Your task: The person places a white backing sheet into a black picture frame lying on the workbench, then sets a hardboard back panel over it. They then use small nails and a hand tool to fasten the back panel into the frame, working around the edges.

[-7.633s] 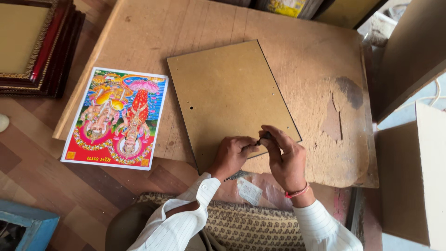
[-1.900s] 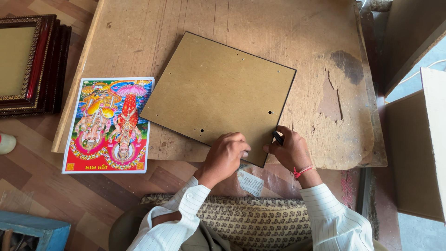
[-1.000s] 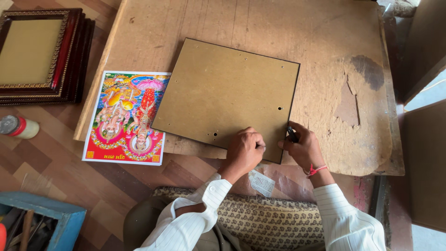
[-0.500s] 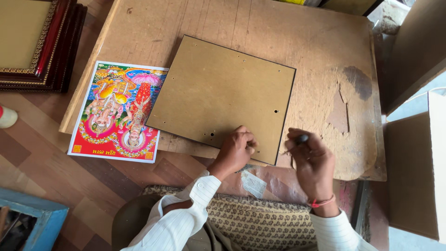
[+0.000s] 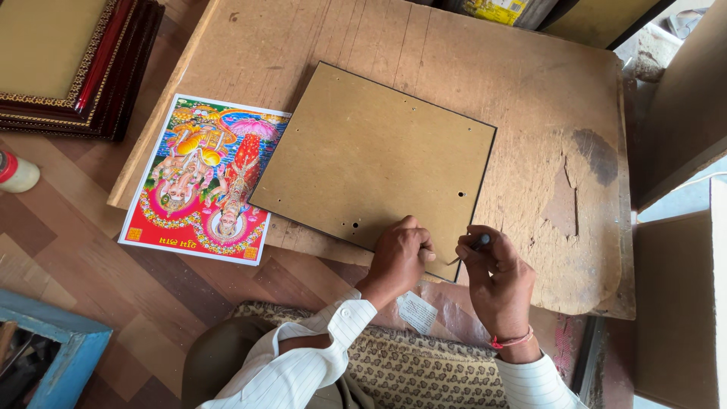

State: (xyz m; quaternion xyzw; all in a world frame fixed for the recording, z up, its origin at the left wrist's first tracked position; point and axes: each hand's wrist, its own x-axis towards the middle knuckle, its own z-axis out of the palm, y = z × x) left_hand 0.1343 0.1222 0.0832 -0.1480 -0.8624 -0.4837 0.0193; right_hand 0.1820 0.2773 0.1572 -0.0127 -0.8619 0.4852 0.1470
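worn wooden table [image 5: 485, 83] carries brown backing board [image 5: 375, 163] at centre. left hand [image 5: 397, 257] clenched on its 6 o'clock edge; right hand [image 5: 496, 276] grasping small dark tool [image 5: 477, 244]. best: board pinned flat, tool point kept low.

Both forearms come up from the bottom of the view in white striped sleeves with the cuffs turned back at the wrists. The left hand [image 5: 400, 256] is curled into a loose fist, knuckles up, fingers tucked under and pressing down in front of the body. The right hand [image 5: 496, 279] sits just beside it, slightly apart, with its back to the camera; its thumb and fingers pinch together around something thin and dark. A red thread band circles the right wrist.
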